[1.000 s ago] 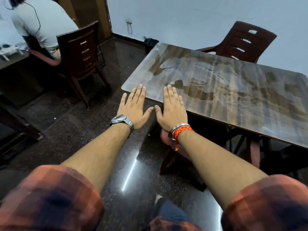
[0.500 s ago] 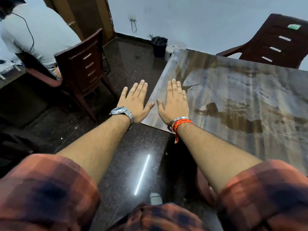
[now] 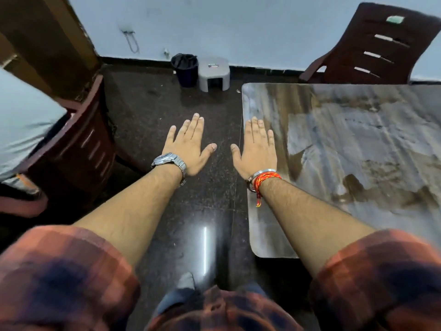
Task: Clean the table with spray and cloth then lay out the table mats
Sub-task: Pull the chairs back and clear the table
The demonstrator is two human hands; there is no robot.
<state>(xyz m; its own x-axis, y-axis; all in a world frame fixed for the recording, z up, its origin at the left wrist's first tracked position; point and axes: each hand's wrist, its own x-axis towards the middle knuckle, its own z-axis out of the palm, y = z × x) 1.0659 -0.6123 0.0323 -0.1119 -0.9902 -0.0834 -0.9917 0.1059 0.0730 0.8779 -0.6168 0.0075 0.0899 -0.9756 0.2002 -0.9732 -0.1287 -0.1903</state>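
**Both hands spread and empty at the desk's left edge**

I see my left hand (image 3: 188,149) held flat, palm down, fingers spread wide, its grip holding nothing. It is over bare dark floor (image 3: 148,111), with a metal watch (image 3: 170,161) on the wrist. My right hand (image 3: 256,151) is likewise flat and wide, grip empty; it lies across the left edge of the desk (image 3: 358,144), thumb out over the floor and fingers over the tabletop. I cannot tell whether the palm touches the surface. A metal bangle and a red-orange thread (image 3: 263,177) circle that wrist. The two thumbs point toward each other with a clear gap between them.

Edges and room: the desk's left edge runs straight away from me under the right hand, with a rounded near corner beside my right forearm and a rounded far corner ahead. A strip of open floor lies between this edge and the brown chair (image 3: 81,149) on the left, where a person in a pale shirt (image 3: 21,130) sits. A second brown chair (image 3: 379,44) stands at the desk's far side.

The tabletop is glossy, streaked in grey and brown, with nothing on it in view.

Against the far wall stand a dark bin (image 3: 185,69) and, just beside it, a grey stool (image 3: 214,72).
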